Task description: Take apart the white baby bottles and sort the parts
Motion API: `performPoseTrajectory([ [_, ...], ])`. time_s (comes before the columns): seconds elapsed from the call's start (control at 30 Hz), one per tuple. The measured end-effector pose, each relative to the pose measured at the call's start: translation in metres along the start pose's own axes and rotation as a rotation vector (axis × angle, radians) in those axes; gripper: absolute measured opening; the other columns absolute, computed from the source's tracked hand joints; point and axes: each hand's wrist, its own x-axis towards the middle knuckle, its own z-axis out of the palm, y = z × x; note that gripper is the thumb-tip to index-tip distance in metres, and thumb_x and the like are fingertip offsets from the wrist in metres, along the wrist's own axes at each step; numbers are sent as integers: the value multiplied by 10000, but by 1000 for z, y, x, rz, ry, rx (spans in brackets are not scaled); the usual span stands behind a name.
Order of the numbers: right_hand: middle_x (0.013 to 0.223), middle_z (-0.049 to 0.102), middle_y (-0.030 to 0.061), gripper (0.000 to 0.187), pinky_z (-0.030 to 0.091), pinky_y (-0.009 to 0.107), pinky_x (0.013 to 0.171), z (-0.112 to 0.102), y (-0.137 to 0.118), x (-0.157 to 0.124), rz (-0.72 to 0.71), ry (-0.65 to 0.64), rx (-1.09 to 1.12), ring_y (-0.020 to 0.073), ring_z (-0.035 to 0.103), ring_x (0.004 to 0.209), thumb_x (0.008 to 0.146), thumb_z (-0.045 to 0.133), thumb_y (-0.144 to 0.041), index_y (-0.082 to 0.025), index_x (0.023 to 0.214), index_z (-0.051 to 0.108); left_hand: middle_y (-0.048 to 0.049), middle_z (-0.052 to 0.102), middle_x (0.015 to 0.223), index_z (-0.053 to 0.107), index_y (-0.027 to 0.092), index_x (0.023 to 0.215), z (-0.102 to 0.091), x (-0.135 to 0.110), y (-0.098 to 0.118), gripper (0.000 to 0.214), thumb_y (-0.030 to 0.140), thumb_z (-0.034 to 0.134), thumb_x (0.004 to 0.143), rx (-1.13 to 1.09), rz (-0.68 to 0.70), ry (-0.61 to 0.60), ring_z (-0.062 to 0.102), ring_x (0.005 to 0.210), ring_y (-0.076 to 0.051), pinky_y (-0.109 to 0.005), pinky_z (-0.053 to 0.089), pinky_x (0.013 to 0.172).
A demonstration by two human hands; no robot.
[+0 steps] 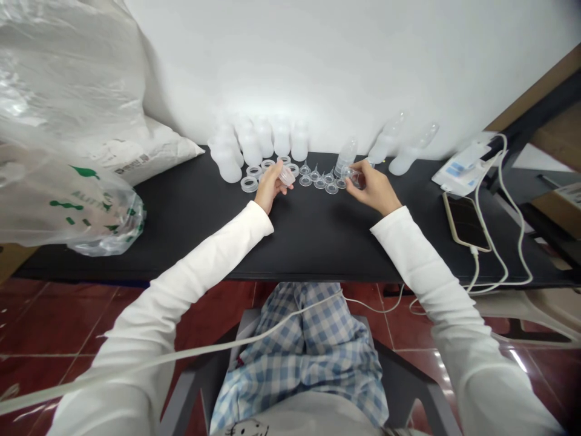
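My left hand point(270, 186) is closed on a small translucent bottle collar point(287, 176), held tilted just above the table. Several loose white collar rings point(249, 184) lie beside and behind that hand. My right hand point(376, 188) pinches a clear bottle nipple point(351, 174), partly covered by its fingers. Between the hands, several clear nipples point(319, 181) rest flat on the table with their tips up. Just behind the right hand stands a stack of clear domed caps point(347, 154).
Frosted bottles point(227, 160) stand along the wall at left; two capped bottles point(403, 162) lean at right. Large plastic bags point(86, 194) cover the table's left end. On the right are a phone point(467, 221), white cables point(503, 230) and a white-and-blue package point(460, 169).
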Motion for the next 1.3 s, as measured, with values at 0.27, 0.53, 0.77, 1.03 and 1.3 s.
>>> performPoseTrajectory([
  [0.27,640,595,16,295,422,320,599,-12,10,1,58,-204,-95,191,546,572,919,588,-515,-224,875,591,-83,594,1018,676,206,1044,-66,-47,12,436,604,623,873,731,384,-48,594,884,-192,-333,536,773],
  [0.53,631,561,15,467,487,412,710,-4,30,-3,165,-346,-103,237,573,625,804,772,-634,-216,881,577,-105,632,1130,683,215,1129,-136,-70,15,350,442,649,864,961,208,271,626,979,-234,-354,548,778],
  [0.77,810,612,93,400,503,475,876,-15,25,2,213,97,-261,285,636,860,1045,395,-502,-206,891,615,-96,728,1092,685,234,1102,-139,-69,13,336,457,658,852,944,103,290,688,988,-247,-375,548,794],
  [1.03,1395,496,307,450,352,569,1038,-22,84,-10,409,531,-392,367,449,1270,1047,353,-384,-118,1343,563,-95,745,1078,598,215,995,-138,-68,6,369,465,754,774,990,32,287,691,1060,-281,-417,546,921],
  [1.3,1519,430,270,369,238,509,1096,-19,96,-11,419,508,-135,304,248,1426,1031,413,-375,-168,1300,558,-183,655,1164,632,176,1104,-124,-67,7,380,479,640,874,1254,95,281,604,1117,-371,-515,504,994],
])
